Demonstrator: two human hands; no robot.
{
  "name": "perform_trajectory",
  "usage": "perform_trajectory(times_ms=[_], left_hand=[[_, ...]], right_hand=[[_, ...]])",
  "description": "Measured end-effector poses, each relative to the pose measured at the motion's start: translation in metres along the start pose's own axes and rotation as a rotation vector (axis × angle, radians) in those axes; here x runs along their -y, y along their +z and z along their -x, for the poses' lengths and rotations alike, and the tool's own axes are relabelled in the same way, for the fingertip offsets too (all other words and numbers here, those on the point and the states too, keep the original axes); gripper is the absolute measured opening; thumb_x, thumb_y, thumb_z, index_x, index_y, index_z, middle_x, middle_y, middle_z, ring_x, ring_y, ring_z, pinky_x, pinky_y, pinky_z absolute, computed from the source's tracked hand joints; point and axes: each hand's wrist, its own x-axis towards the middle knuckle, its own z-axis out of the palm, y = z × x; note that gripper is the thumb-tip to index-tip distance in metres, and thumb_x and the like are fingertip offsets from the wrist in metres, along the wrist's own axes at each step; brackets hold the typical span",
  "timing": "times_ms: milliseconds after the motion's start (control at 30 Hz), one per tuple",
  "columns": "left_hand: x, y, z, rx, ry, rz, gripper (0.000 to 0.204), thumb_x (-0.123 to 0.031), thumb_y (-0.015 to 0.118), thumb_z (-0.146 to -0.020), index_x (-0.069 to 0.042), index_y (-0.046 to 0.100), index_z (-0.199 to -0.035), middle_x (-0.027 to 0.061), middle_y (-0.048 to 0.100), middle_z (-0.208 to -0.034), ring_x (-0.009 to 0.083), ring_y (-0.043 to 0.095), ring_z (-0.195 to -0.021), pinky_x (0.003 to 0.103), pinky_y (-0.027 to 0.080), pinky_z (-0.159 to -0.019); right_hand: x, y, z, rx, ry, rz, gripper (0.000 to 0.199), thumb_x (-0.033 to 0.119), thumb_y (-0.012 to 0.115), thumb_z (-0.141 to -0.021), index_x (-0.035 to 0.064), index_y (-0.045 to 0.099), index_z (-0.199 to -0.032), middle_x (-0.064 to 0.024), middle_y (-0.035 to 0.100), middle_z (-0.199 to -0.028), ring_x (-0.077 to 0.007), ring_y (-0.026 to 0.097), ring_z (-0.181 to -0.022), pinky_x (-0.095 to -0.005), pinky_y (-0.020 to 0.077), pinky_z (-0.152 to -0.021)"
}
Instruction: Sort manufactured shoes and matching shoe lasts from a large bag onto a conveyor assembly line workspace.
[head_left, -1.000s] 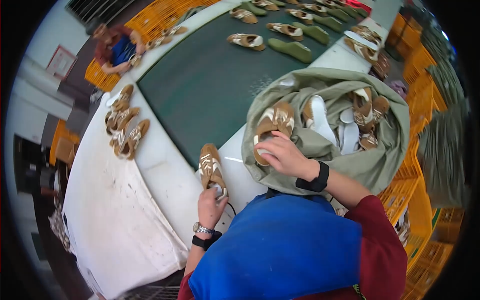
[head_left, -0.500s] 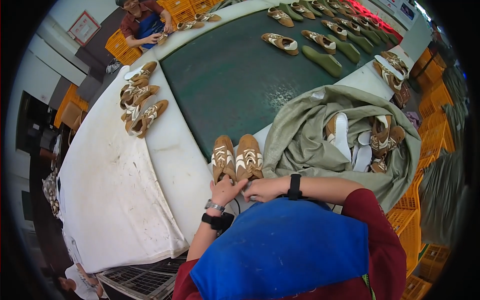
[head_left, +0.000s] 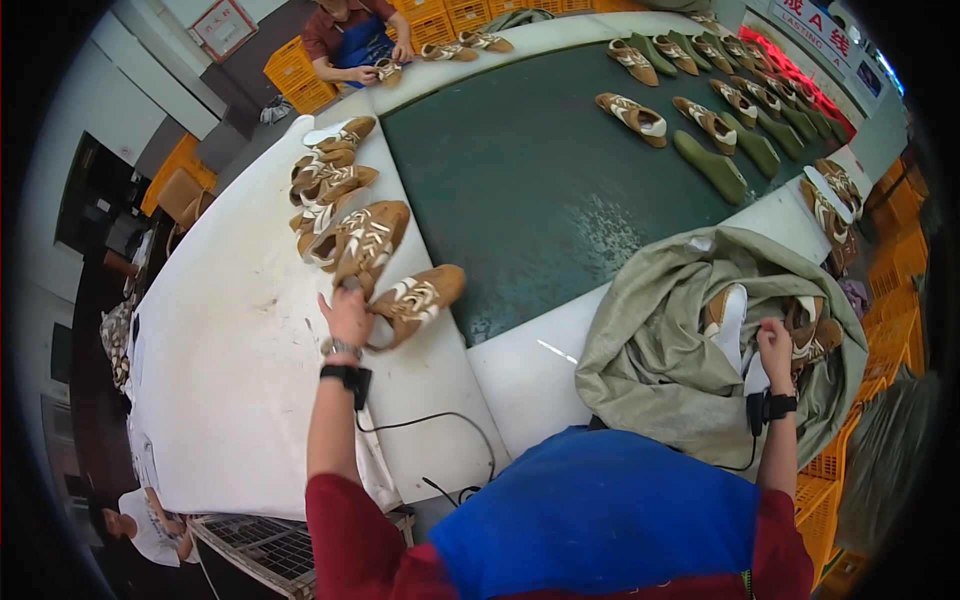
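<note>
My left hand [head_left: 348, 316] is closed around the heel end of a brown suede sneaker [head_left: 372, 240] with cream stripes and laces. Its mate, a matching sneaker [head_left: 418, 303], lies at an angle beside it, heel against my fingers. More brown sneakers [head_left: 335, 182] line the table edge beyond. On the right, my right hand [head_left: 775, 352] hovers over an open grey-green cloth sack [head_left: 640, 345], fingers loosely bent and seemingly empty. Next to it in the sack are brown sneakers [head_left: 822, 342] and a white insole-like piece [head_left: 733, 320]; my hand hides part of them.
A dark green belt [head_left: 500, 190] runs ahead, bearing sneakers and green shoe lasts [head_left: 710, 166]. White cloth [head_left: 220, 330] covers the left table. A black cable [head_left: 440, 416] trails near me. Across the belt, a co-worker [head_left: 350, 45] handles a shoe. Orange crates [head_left: 895, 290] stand right.
The pair of sneakers has moved from in front of me to the left row with my left hand. My right hand has left the pair and swung right, over the sack.
</note>
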Motion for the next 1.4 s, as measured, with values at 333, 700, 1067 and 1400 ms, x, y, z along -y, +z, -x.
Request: perform_trajectory(times_ms=[333, 700, 1067, 1400], left_hand=[[-0.054, 0.011, -0.066, -0.346, 0.103, 0.477, 0.024, -0.013, 0.061, -0.067, -0.009, 0.063, -0.091, 0.0108, 0.063, -0.083, 0.0290, 0.059, -0.079, 0.046, 0.040, -0.078], [-0.352, -0.103, 0.066, 0.204, 0.881, 1.185, 0.027, -0.011, 0.062, -0.075, -0.002, 0.059, -0.101, 0.0142, 0.063, -0.094, 0.0279, 0.061, -0.085, 0.031, 0.047, -0.074], [-0.412, -0.133, 0.074, 0.847, 0.547, 1.587, 0.046, -0.010, 0.067, -0.074, 0.000, 0.045, -0.113, 0.0065, 0.057, -0.101, 0.0147, 0.055, -0.090, 0.028, 0.045, -0.080], [-0.368, 0.001, 0.063, 0.878, 0.200, 1.164, 0.045, -0.015, 0.067, -0.073, 0.004, 0.051, -0.111, 0.0113, 0.058, -0.104, 0.0183, 0.056, -0.091, 0.030, 0.045, -0.079]], right_hand=[[-0.024, 0.072, 0.001, 0.127, 0.335, -0.215, 0.075, 0.034, 0.070, -0.071, -0.0009, 0.036, -0.128, -0.0190, 0.054, -0.107, -0.0259, 0.054, -0.095, -0.0335, 0.0425, -0.081], [0.078, 0.016, 0.005, -0.441, -0.007, -0.288, 0.049, 0.015, 0.069, -0.070, 0.0020, 0.044, -0.110, -0.0157, 0.058, -0.100, -0.0282, 0.056, -0.095, -0.0339, 0.0442, -0.080], [0.127, -0.023, 0.070, 0.316, -0.144, -1.105, 0.060, 0.019, 0.061, -0.082, 0.0028, 0.032, -0.132, -0.0096, 0.051, -0.115, -0.0155, 0.054, -0.098, -0.0301, 0.0451, -0.083], [-0.116, 0.042, 0.041, -0.130, 0.908, 0.375, 0.063, 0.032, 0.064, -0.070, -0.0090, 0.041, -0.113, -0.0214, 0.059, -0.101, -0.0324, 0.058, -0.094, -0.0375, 0.0462, -0.081]])
